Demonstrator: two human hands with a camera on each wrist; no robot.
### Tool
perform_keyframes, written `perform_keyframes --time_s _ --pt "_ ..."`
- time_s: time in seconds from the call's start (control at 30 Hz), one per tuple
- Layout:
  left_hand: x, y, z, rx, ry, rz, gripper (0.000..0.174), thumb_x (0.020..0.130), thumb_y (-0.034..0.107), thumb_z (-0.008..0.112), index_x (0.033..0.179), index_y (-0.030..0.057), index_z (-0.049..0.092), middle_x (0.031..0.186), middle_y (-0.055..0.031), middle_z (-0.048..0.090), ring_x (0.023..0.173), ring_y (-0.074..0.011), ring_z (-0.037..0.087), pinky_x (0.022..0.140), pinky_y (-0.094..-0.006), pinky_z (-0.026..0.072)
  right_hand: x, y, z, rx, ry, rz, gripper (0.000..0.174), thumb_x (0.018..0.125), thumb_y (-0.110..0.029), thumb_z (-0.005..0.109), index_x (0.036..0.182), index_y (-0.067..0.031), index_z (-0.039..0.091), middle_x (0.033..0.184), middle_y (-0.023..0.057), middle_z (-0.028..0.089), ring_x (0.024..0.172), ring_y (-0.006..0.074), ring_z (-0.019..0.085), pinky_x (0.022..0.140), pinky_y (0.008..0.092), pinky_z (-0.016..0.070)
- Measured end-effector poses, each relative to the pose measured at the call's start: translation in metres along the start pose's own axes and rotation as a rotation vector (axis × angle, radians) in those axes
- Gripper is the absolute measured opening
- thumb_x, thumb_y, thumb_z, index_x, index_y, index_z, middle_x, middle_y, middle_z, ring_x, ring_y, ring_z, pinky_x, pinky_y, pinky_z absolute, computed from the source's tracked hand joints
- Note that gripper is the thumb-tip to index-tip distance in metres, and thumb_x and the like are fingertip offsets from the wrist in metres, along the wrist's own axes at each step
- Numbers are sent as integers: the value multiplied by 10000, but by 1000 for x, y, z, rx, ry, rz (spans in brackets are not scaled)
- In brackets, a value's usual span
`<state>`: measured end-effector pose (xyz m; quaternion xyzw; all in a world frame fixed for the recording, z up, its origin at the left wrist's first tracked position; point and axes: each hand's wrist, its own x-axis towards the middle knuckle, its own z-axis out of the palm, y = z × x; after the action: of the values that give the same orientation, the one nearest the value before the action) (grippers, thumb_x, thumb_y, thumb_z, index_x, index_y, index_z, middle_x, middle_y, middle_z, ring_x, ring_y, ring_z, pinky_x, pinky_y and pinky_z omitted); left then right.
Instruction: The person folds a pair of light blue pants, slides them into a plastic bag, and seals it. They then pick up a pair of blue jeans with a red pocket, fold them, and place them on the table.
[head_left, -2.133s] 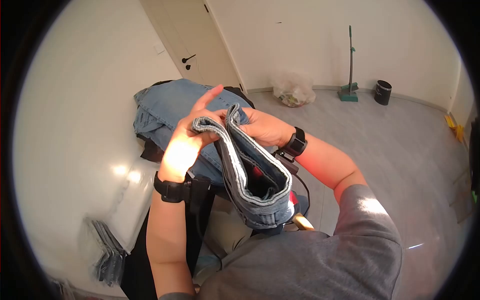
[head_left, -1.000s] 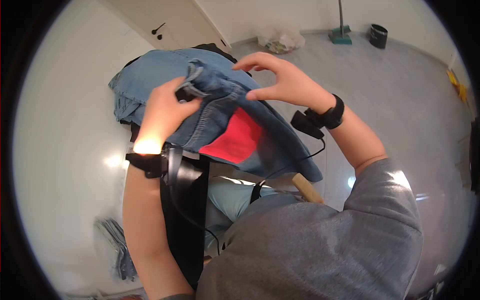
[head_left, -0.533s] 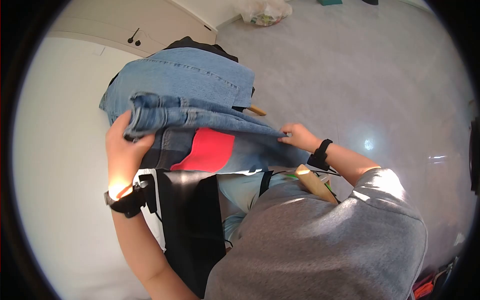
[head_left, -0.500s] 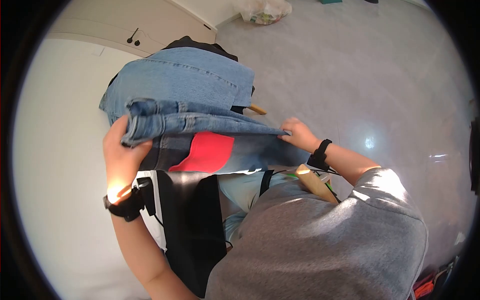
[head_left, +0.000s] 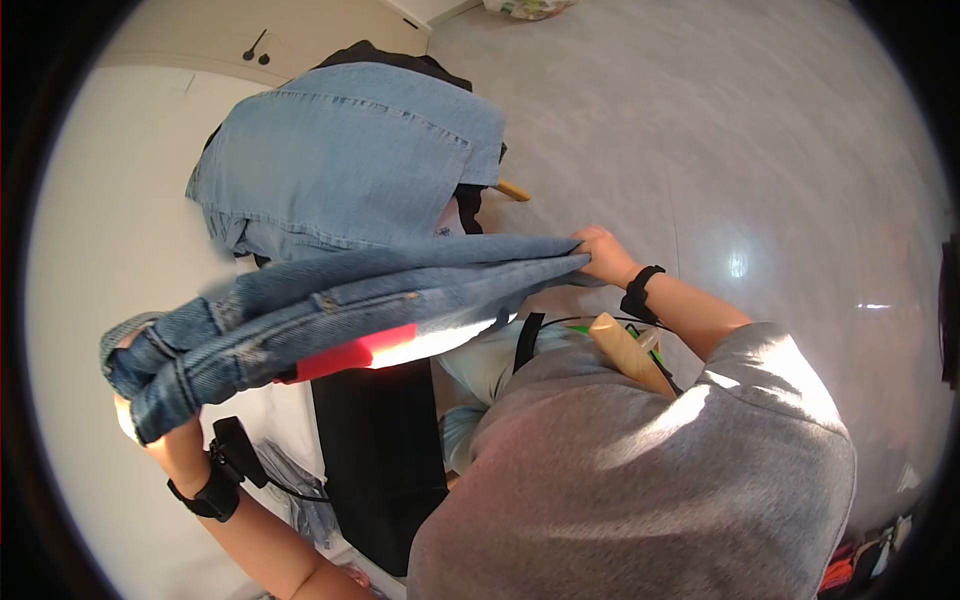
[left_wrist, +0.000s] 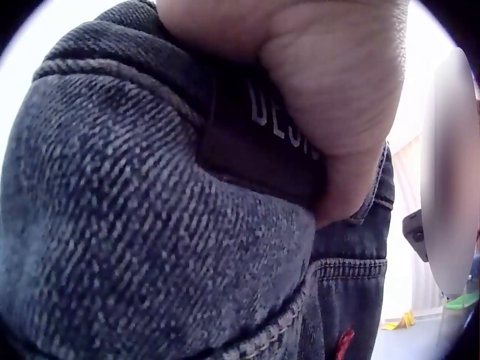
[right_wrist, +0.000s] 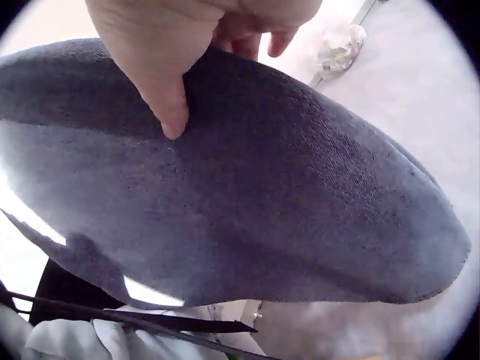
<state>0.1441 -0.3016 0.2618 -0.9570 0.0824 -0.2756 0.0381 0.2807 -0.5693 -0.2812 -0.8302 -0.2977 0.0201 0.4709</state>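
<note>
Blue jeans (head_left: 350,290) with a red patch (head_left: 355,350) stretch between both hands in the head view. The left hand (head_left: 170,440) grips the waistband end at the far left, its fingers mostly behind the denim. In the left wrist view the left hand's thumb (left_wrist: 337,112) presses on a dark label (left_wrist: 255,142) inside the waistband (left_wrist: 150,187). The right hand (head_left: 605,255) pinches the folded denim farther along the legs. The right wrist view shows the right thumb (right_wrist: 169,105) on the near face of the cloth (right_wrist: 247,172), other fingers behind it.
Light blue denim (head_left: 350,140) lies over dark cloth beyond the jeans. A black surface (head_left: 380,460) is below the jeans, with wrapped grey items (head_left: 300,495) to its left. Wooden pieces (head_left: 630,355) (head_left: 513,190) stick out near the body and beside the pile. A plastic bag (head_left: 530,8) is on the floor.
The left hand has moved down and left with the waistband, drawing the jeans out diagonally. Earlier the right hand let go of the waistband and took hold of the legs.
</note>
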Motion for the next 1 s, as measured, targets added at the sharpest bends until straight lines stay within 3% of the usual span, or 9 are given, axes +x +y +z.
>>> perform_keyframes --time_s 0.1,0.17,0.23,0.37,0.5,0.6,0.73,0.83,1.0 --pt "-20 -46 -28 170 100 -69 331 714 69 683 1011 -58 606 973 -117 645 881 -216 615 821 -330 478 3 -1 -10 5 60 50 194 673 -168 714 851 -92 699 1015 87 602 1047 280 541 1017 444 351" --pt "-32 -58 -44 190 242 -51 314 692 58 682 979 -52 621 1000 -116 649 915 -235 616 861 -332 451 3 -22 -22 -104 337 -19 189 668 -147 705 842 -81 677 933 83 603 946 274 571 1008 427 365" --pt "-40 -70 -65 141 144 -51 323 755 66 677 1037 -72 600 1005 -117 646 930 -213 611 858 -322 457 6 -24 -31 -155 314 -44 186 667 -138 702 841 -80 666 909 78 603 919 267 576 1006 426 367" --pt "-71 -98 -120 188 168 -82 268 817 77 627 1055 -45 613 1087 -97 617 1002 -195 572 919 -311 408 5 5 -28 -197 124 57 165 659 -110 694 813 -82 640 852 77 600 893 261 583 997 429 374" --pt "-135 -129 -178 204 236 -207 324 847 137 639 1108 -46 586 1110 -92 603 1019 -183 564 934 -307 396 4 19 -19 -213 56 -24 162 660 -94 687 805 -80 617 817 79 593 871 265 588 990 421 380" --pt "-193 -140 -207 124 398 -506 379 845 230 665 1063 -74 599 1042 -87 625 921 -162 581 836 -275 431 14 7 -19 -223 53 -152 202 652 -81 691 811 -69 567 801 98 591 856 290 589 964 413 394" --pt "-292 -141 -243 165 516 -708 464 826 321 679 1046 -80 603 985 -77 627 863 -158 573 776 -267 444 30 21 -16 -6 207 148 342 656 -18 668 939 -43 477 780 163 586 780 344 598 708 399 495" --pt "-359 -135 -254 335 544 -938 487 824 248 683 1134 -106 560 1120 -148 605 987 -206 575 897 -304 418 54 15 -38 -32 102 -3 234 708 -28 643 941 -10 635 936 153 643 854 314 621 767 368 496" --pt "-447 -105 -227 188 658 -1203 579 812 305 679 1201 -87 505 1188 -149 559 1049 -214 541 936 -299 388 146 -72 -123 -277 293 -136 251 746 -91 656 984 -18 618 903 154 632 839 308 601 762 368 477"
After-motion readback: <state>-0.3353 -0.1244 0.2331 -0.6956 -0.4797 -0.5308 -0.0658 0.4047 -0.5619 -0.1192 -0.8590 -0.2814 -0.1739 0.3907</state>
